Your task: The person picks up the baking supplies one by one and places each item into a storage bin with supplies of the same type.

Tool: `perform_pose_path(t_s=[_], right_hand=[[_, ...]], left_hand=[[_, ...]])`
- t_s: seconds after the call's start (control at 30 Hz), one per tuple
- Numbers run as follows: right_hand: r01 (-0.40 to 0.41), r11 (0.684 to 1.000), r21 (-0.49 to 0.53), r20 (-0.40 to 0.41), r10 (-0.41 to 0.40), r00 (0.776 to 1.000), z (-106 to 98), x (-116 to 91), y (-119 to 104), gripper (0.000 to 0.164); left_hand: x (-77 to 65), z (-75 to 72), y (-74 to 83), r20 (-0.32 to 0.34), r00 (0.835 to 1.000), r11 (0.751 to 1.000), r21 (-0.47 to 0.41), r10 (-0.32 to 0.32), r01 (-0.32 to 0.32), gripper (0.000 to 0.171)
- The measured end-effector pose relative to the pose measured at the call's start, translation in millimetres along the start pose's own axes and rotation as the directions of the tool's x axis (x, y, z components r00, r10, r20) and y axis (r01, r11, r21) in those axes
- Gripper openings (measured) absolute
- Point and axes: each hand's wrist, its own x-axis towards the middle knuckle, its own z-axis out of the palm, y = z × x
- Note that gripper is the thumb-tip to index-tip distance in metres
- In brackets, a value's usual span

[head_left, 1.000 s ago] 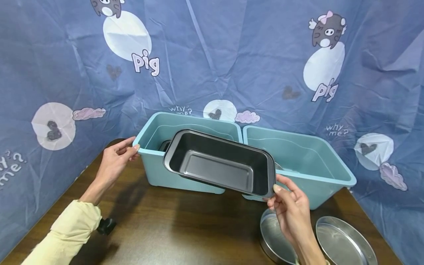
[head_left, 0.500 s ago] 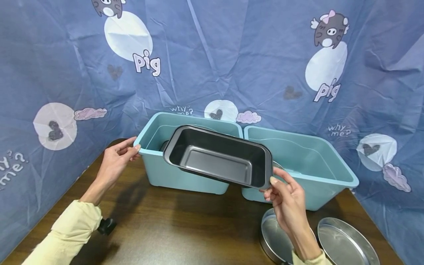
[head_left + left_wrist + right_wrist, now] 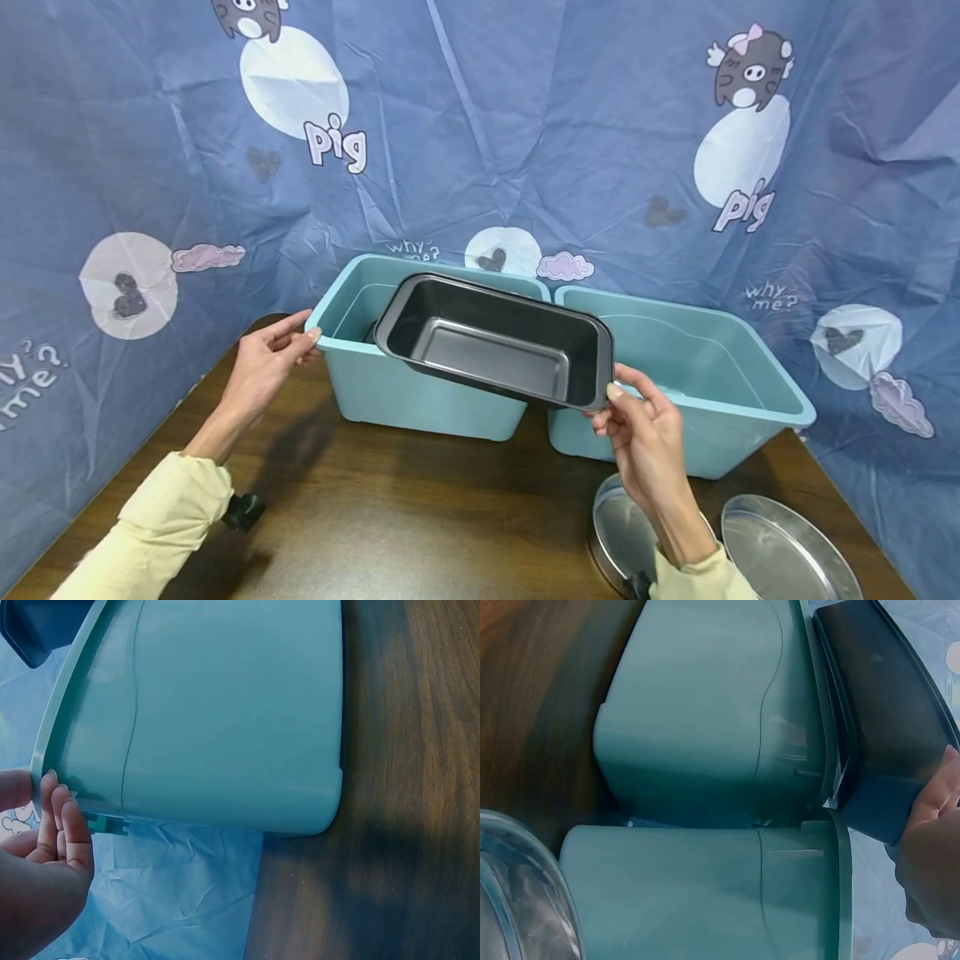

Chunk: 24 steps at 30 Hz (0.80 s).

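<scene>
A dark rectangular loaf pan (image 3: 495, 346) is held aloft in the head view, tilted with its inside toward me. My right hand (image 3: 645, 442) pinches its right end, thumb on the rim and fingers beneath. The pan overlaps the front rim of the left teal bin (image 3: 420, 396). At that bin's front left corner my left hand (image 3: 266, 362) grips the rim between thumb and fingers, also seen in the left wrist view, where the bin wall (image 3: 232, 712) fills the middle. From the right wrist, the pan's outer side (image 3: 889, 697) shows above the bin rim. Something dark inside the left bin is mostly hidden.
A second teal bin (image 3: 735, 425) stands right beside the first. Two round metal pans, one (image 3: 622, 533) partly behind my right wrist and another (image 3: 791, 550) farther right, lie on the wooden table (image 3: 420, 517). A blue patterned cloth (image 3: 465, 125) hangs behind.
My right hand has carried the loaf pan upward and away from me, further over the left bin. My left hand has stayed on the bin's rim.
</scene>
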Motion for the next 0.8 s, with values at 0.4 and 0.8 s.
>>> perform_pose_path(t_s=[0.4, 0.8], right_hand=[[-0.019, 0.999, 0.046, -0.021, 0.020, 1.000, 6.4, 12.4, 3.3, 0.023], [-0.031, 0.999, 0.033, -0.056, 0.033, 0.998, 11.1, 24.8, 8.5, 0.020]], left_hand=[[-0.6, -0.2, 0.8, -0.003, 1.000, 1.000, 0.006, -0.014, 0.014, 0.049], [-0.9, 0.0, 0.5, -0.010, 1.000, 0.999, 0.025, -0.020, 0.020, 0.050]])
